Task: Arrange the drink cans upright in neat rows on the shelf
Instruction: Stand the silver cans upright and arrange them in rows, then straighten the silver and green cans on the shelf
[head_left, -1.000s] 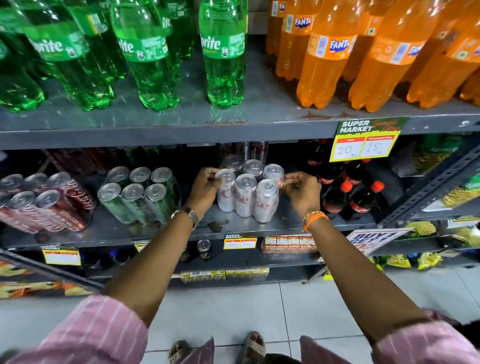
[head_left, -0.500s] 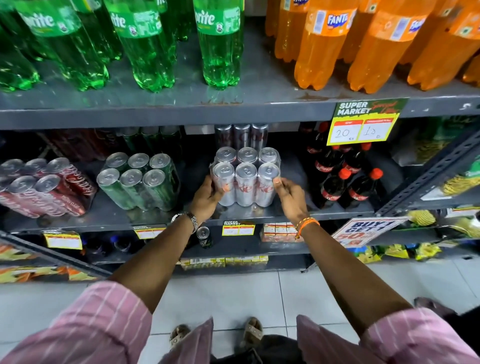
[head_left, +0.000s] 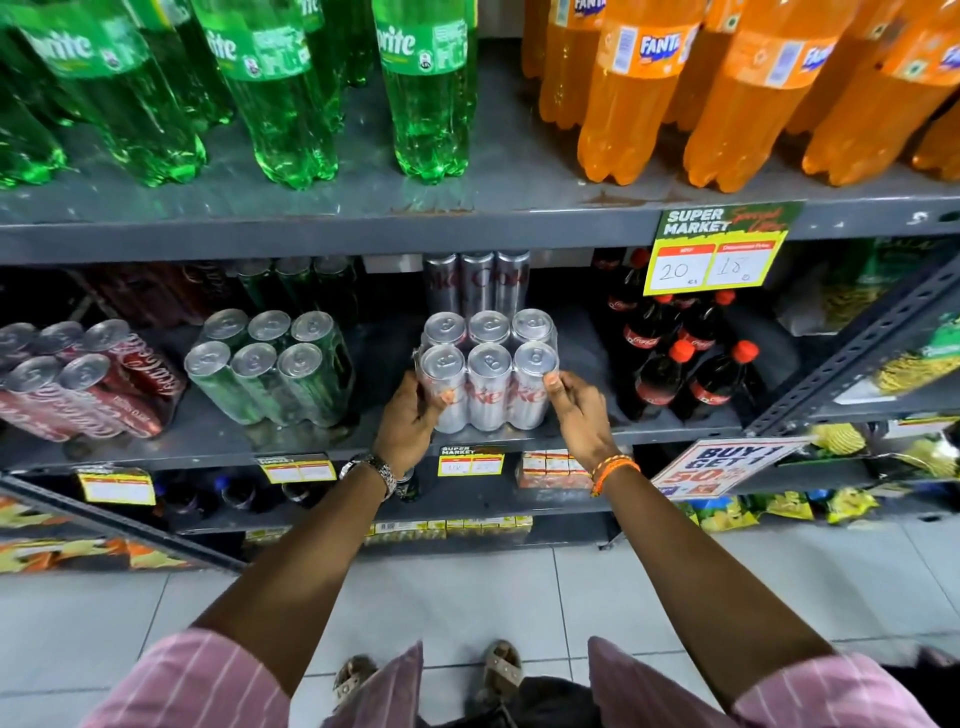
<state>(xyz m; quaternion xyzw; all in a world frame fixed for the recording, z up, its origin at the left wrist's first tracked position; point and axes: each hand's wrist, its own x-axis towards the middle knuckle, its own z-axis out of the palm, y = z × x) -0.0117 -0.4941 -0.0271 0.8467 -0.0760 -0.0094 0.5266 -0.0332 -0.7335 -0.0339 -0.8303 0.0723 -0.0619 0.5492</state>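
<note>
Shelf (head_left: 597, 431): silver cans (head_left: 488, 384) upright, tops skyward

Silver can pack (head_left: 488, 374) mid shelf (head_left: 311, 441); green cans (head_left: 270, 364) left, cola bottles (head_left: 685, 358) right.

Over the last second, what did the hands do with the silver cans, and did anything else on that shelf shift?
Both hands slid down from the can tops to the sides of the front row: the left hand now cups the left side of the silver cans, the right hand presses the right side. The block sits squarer, two rows of three. The green cans, red cans and cola bottles stayed put.
</note>
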